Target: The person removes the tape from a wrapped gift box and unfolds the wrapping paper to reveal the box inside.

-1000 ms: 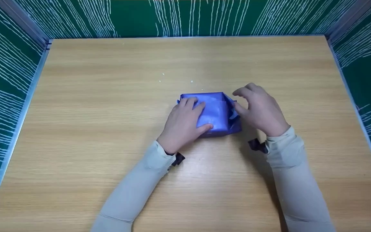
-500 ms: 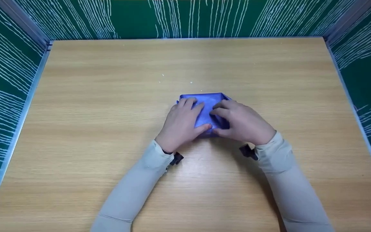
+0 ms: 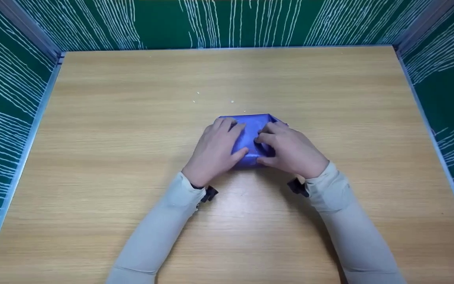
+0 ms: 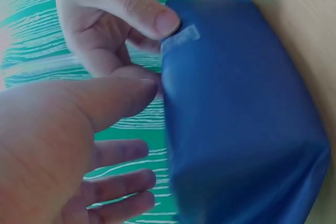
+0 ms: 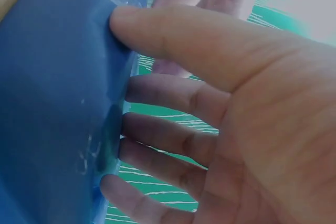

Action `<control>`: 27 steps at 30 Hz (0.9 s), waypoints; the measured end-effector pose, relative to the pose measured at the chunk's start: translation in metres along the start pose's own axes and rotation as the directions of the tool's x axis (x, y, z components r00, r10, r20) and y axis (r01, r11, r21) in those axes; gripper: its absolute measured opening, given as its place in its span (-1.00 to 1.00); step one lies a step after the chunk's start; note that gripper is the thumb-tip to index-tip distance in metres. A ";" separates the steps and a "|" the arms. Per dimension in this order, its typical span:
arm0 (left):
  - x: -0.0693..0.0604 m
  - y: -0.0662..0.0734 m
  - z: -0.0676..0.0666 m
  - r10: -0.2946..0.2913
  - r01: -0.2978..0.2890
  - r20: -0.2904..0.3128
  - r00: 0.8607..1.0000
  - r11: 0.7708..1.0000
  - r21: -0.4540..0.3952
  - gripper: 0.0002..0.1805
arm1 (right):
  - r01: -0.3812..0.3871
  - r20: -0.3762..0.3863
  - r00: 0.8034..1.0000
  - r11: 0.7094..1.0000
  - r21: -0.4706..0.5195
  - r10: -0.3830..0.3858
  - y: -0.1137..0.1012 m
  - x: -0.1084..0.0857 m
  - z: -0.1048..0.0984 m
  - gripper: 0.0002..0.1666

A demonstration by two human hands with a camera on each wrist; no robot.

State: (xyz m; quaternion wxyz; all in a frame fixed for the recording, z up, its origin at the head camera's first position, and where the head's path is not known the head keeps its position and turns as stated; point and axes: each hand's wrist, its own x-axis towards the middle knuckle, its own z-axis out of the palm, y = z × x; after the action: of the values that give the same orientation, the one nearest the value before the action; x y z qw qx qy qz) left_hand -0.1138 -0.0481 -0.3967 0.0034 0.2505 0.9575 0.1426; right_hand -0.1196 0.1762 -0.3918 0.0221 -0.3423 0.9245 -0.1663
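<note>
A shiny blue wrapped package [image 3: 250,132] lies on the table in front of me, with a dark crease under my right fingers. My left hand [image 3: 213,148] rests over its left part, fingers spread and fairly straight. At the right part, my right hand [image 3: 296,152] has bent fingers on top and its thumb pressed to the near side, pinching the edge. A strip of clear tape [image 4: 181,39] shows by the right thumb in the left wrist view. Mostly hidden by the right hand is the package's right end.
A wood-grain table [image 3: 124,102] spreads around the package. Small white specks [image 3: 232,101] lie beyond it. Green walls [image 3: 164,25] with white streaks border the far edge and both sides.
From beside the right end, my right hand has moved left onto the package, and the loose right end is now largely covered. The left hand stays on top, shifting slightly left.
</note>
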 end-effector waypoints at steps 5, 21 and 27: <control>-0.003 -0.008 -0.013 -0.003 0.003 0.003 1.000 1.000 0.022 -0.36 | -0.021 0.016 1.000 1.000 0.001 0.021 -0.001 0.000 0.000 -0.48; 0.001 -0.014 -0.016 0.007 -0.011 0.041 0.999 0.996 0.086 -0.69 | -0.043 0.027 0.999 0.999 -0.005 0.043 -0.003 0.000 0.001 -0.48; 0.001 -0.018 -0.013 0.011 -0.012 0.012 1.000 0.998 0.060 -0.78 | -0.028 0.010 1.000 1.000 0.003 0.028 -0.003 0.000 0.001 -0.50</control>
State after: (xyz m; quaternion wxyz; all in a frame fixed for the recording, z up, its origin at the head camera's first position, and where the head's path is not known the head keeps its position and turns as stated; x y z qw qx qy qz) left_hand -0.1241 -0.0660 -0.3889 0.0006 0.2570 0.9599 0.1124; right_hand -0.1172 0.1736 -0.3922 0.0294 -0.3303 0.9288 -0.1655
